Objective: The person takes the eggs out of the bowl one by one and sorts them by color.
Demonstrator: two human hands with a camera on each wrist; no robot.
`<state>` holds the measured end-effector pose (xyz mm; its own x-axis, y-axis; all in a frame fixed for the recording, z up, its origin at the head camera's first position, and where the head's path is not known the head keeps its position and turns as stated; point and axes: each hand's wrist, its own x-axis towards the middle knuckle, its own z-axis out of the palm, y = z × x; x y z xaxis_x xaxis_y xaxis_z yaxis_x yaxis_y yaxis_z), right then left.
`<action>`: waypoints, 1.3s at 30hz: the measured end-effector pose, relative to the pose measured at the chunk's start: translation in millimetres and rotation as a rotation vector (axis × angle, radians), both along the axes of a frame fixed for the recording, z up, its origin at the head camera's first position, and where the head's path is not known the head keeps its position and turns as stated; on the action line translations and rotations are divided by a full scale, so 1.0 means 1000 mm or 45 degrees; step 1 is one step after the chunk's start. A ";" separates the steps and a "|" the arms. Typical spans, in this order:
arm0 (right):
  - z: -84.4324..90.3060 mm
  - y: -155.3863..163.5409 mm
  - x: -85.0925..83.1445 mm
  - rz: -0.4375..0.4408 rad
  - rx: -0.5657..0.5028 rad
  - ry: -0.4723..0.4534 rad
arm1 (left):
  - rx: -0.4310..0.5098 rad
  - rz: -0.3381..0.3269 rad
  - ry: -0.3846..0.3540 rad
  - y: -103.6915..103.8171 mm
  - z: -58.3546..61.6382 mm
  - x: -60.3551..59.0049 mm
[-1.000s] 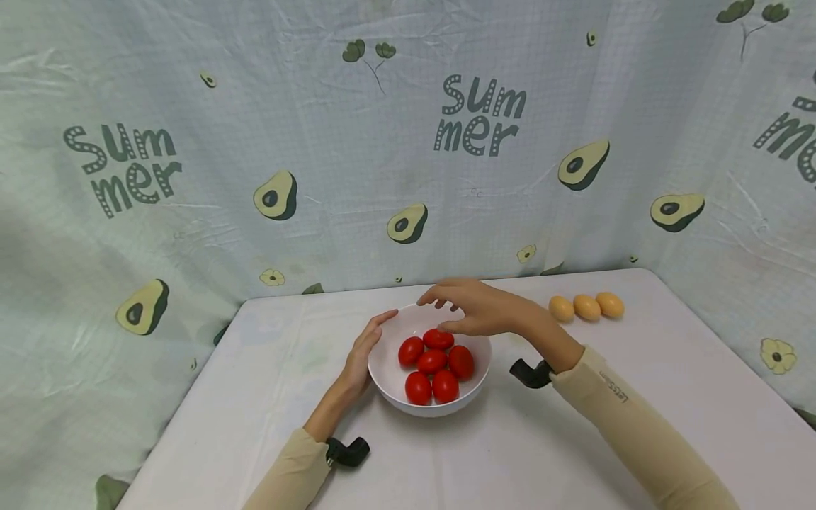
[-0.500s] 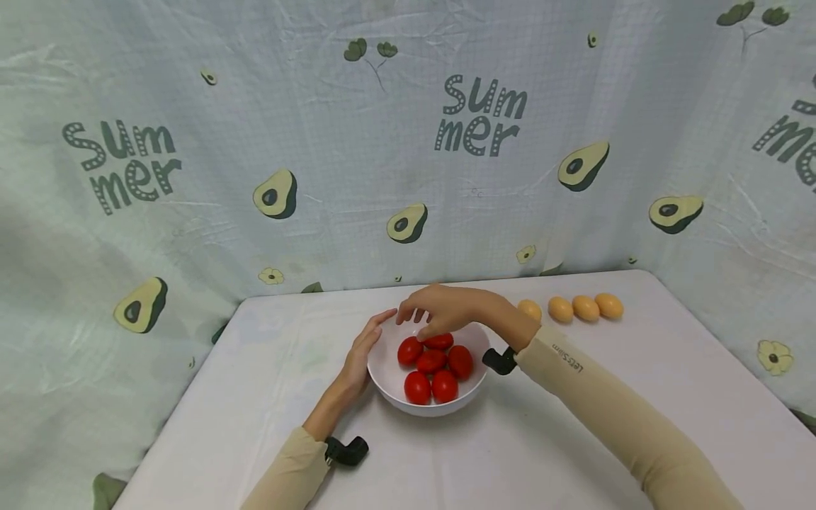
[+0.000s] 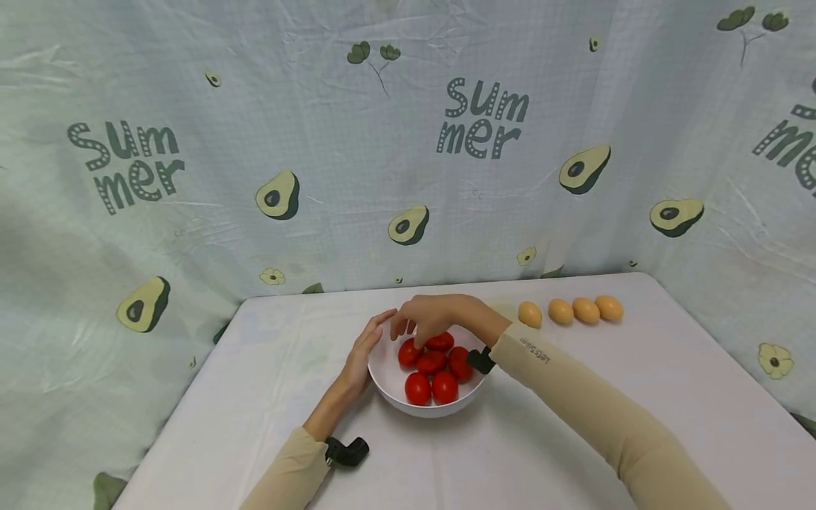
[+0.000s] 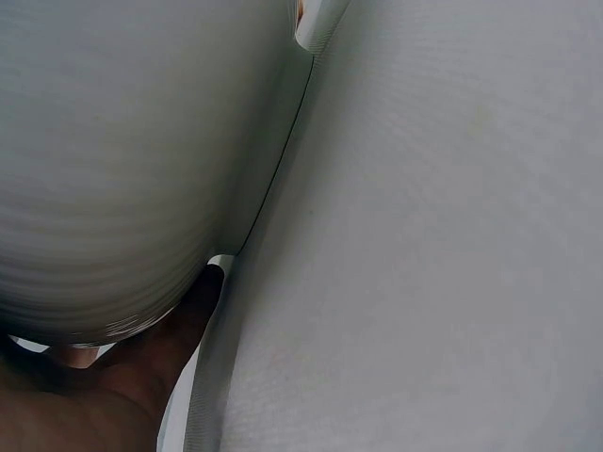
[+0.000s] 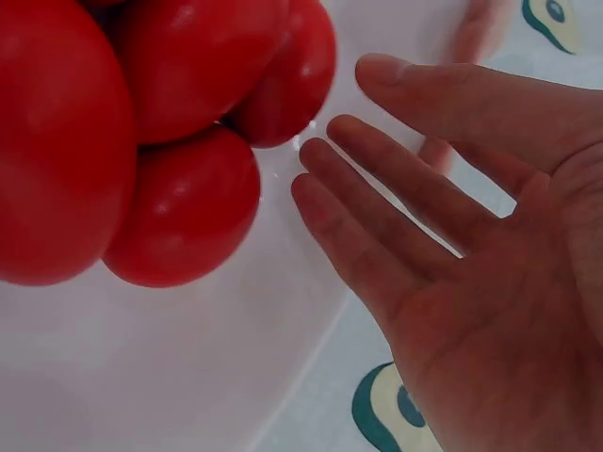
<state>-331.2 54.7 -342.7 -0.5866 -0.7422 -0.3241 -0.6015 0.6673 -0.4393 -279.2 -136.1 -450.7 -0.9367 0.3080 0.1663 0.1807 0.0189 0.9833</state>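
A white bowl (image 3: 428, 411) holding several red, smooth, egg-shaped pieces (image 3: 418, 389) stands mid-table in the head view. Against the bowl's left outer side lies my left hand (image 3: 359, 358), its fingers extended up to the rim. The left wrist view shows the left thumb (image 4: 193, 315) against the bowl's curved wall (image 4: 113, 188). My right hand (image 3: 428, 315) reaches over the bowl's far side, fingers pointing down inside. In the right wrist view its fingers and thumb are spread with nothing between them, just beside a red piece (image 5: 193, 207).
Several yellow-orange egg-shaped pieces (image 3: 561, 312) form a row on the white table (image 3: 542, 439), at the back right of the bowl. Behind the table hangs a pale curtain (image 3: 319, 142) printed with avocados and lettering.
My right hand has moved left and lower over the bowl. Its arm has uncovered one more yellow-orange piece at the row's left end. The left hand and bowl stay in place.
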 end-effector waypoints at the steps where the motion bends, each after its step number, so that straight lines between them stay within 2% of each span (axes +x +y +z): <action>1: -0.002 -0.001 -0.001 -0.007 0.006 -0.009 | 0.002 0.000 -0.006 0.000 0.000 0.000; 11: -0.011 -0.007 -0.003 -0.060 0.047 -0.075 | 0.022 -0.001 0.014 0.000 -0.001 0.000; 21: -0.018 -0.015 -0.003 -0.013 0.110 -0.049 | 0.048 -0.022 0.017 0.000 -0.001 -0.001; 30: -0.017 -0.012 -0.005 0.007 0.098 -0.030 | 0.043 -0.019 0.028 0.000 0.001 -0.001; 39: -0.005 -0.006 -0.005 0.019 0.044 -0.008 | 0.042 -0.004 0.028 0.000 0.000 -0.002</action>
